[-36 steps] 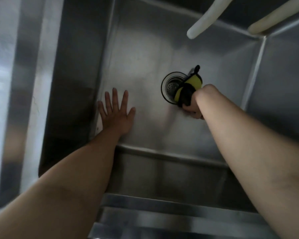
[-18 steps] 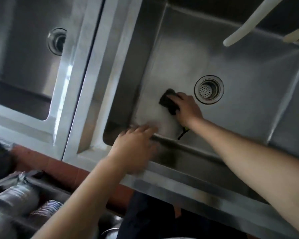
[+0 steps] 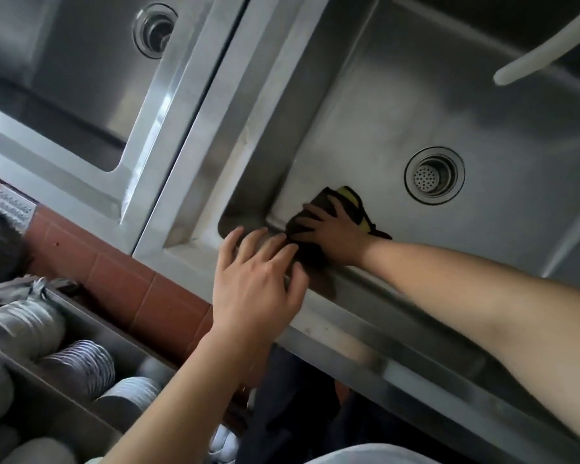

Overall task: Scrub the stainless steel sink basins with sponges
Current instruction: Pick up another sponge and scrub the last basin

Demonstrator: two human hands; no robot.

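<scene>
A stainless steel bench [image 3: 168, 182] with two sink basins is seen from above at a tilt, its brushed metal catching pale light along the rims. The right basin [image 3: 399, 105] is deep and square, with a round perforated drain [image 3: 434, 176] set in its floor. The left basin [image 3: 64, 72] carries its own drain [image 3: 154, 29] near the top of the view. A white hose [image 3: 546, 45] hangs into the right basin from the upper right. Below the bench edge, a floor of reddish-brown tiles [image 3: 148, 296] is visible, with a small metal floor grate [image 3: 13, 206] at the left. A tub [image 3: 91, 329] at lower left is filled with stacks of pale bowls [image 3: 77, 363] lying on their sides.

A sponge [image 3: 344, 199], dark on its scouring face and yellow on the other, is pressed against the near left corner of the right basin, where floor meets front wall; a dark strap trails from it beside the wrist. The right hand [image 3: 329, 229] is spread over the sponge, fingers bent around its dark face in a firm grip. The left hand [image 3: 252, 279] is laid on the basin's front rim just beside it, fingers loosely extended and holding nothing.
</scene>
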